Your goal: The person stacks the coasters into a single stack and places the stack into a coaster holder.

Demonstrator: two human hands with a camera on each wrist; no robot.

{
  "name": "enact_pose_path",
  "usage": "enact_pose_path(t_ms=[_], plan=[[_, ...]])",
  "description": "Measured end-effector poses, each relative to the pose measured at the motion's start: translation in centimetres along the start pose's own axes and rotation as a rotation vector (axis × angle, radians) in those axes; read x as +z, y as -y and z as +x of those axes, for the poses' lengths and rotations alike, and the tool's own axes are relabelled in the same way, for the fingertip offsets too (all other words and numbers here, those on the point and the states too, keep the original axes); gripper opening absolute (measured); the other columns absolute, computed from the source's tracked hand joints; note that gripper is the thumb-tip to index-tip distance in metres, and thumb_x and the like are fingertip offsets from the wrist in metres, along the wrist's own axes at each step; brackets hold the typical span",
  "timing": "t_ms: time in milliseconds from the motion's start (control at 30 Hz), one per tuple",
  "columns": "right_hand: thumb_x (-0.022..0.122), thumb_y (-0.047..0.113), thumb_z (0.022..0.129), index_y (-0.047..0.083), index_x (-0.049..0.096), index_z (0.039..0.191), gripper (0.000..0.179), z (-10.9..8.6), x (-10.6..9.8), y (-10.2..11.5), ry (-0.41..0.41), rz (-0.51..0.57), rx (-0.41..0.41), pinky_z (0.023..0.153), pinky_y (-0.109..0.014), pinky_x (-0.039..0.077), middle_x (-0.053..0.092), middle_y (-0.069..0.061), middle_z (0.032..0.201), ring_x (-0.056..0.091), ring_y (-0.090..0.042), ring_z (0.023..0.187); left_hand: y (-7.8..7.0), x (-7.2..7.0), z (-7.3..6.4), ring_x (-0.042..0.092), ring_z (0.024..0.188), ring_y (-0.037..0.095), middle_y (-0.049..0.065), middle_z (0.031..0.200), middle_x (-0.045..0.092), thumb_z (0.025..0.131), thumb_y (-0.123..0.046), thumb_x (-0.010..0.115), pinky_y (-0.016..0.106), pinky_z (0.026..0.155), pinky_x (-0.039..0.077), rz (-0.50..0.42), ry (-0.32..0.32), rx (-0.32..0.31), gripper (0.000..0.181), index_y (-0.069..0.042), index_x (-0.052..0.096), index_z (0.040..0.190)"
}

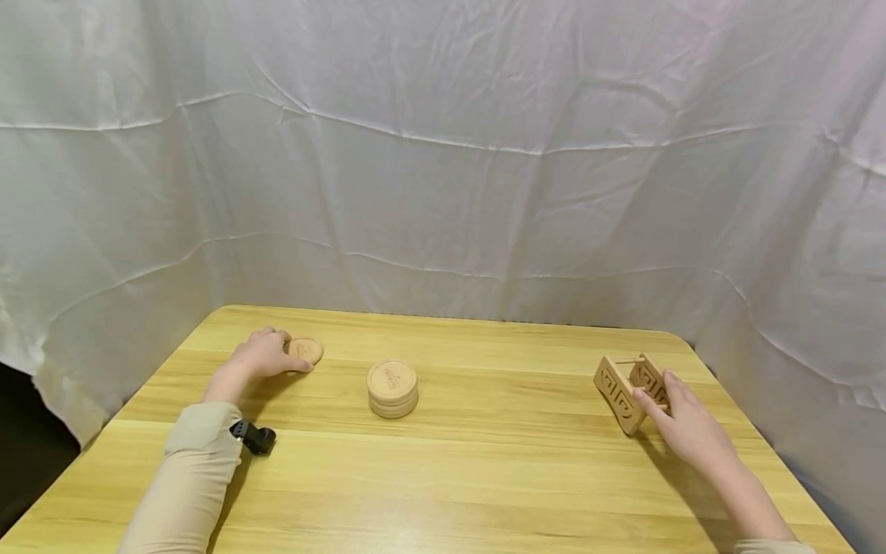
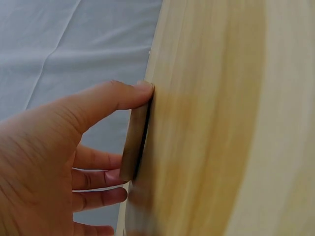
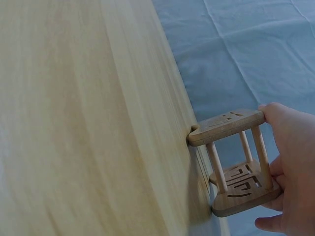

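Part of a round wooden coaster (image 1: 306,350) is hidden under the left hand (image 1: 261,355) near the desk's (image 1: 484,462) far left corner; it is pinched by thumb and fingers at its rim and lies flat. By the right edge, a wooden rack (image 1: 626,388), w/ carved end plates and thin dowels, is gripped by the right hand (image 1: 685,423); fingertips partly hidden. A coaster stack (image 1: 392,388), smooth, round, w/ illegible engraving, sits mid-desk. Crumpled white cloth (image 1: 443,154) is hung behind.
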State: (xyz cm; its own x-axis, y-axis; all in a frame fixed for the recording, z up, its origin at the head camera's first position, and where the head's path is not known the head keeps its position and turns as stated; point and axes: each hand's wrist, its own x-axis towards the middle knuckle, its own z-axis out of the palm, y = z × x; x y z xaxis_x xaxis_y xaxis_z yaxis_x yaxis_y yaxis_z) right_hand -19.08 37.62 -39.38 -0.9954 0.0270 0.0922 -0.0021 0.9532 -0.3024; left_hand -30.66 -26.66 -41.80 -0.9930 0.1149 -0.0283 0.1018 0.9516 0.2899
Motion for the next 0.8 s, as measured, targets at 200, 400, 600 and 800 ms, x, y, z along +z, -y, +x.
enact_pose_path(t_ms=[200,400,600,800], plan=[[0.028,0.055,0.091,-0.004,0.001,0.141,0.082,-0.05,-0.06,0.05,-0.001,-0.001,-0.002,0.092,-0.068,0.021,0.012,-0.035,0.141,0.020,-0.054,0.123,-0.20,-0.14,-0.17,0.043,0.107,0.046,0.028,0.119,0.048,0.066,-0.063,0.063,0.061,0.078,0.038,0.021,-0.020,0.008,0.087,0.004,0.050,0.120],[0.028,0.055,0.091,-0.005,0.002,0.141,0.082,-0.09,-0.03,0.08,-0.003,-0.001,-0.006,0.092,-0.068,0.021,0.013,-0.035,0.140,0.020,-0.054,0.123,-0.37,-0.14,-0.12,0.046,0.106,0.044,0.026,0.117,0.049,0.066,-0.063,0.063,0.058,0.079,0.040,0.014,-0.063,0.031,0.086,0.004,0.051,0.117],[0.028,0.055,0.091,-0.005,0.002,0.141,0.082,-0.08,-0.04,0.01,-0.009,0.002,-0.011,0.092,-0.068,0.021,0.013,-0.036,0.140,0.020,-0.054,0.123,-0.57,-0.37,-0.13,0.045,0.107,0.044,0.026,0.118,0.049,0.066,-0.063,0.063,0.058,0.082,0.039,0.005,-0.100,0.045,0.085,0.004,0.051,0.117],[0.028,0.055,0.091,-0.005,0.001,0.141,0.082,-0.10,0.01,-0.05,-0.005,0.002,-0.011,0.093,-0.068,0.021,0.013,-0.036,0.140,0.020,-0.055,0.123,-0.79,-0.83,-0.41,0.044,0.108,0.043,0.026,0.118,0.049,0.066,-0.066,0.060,0.058,0.083,0.039,0.019,-0.131,0.059,0.087,0.004,0.050,0.118]])
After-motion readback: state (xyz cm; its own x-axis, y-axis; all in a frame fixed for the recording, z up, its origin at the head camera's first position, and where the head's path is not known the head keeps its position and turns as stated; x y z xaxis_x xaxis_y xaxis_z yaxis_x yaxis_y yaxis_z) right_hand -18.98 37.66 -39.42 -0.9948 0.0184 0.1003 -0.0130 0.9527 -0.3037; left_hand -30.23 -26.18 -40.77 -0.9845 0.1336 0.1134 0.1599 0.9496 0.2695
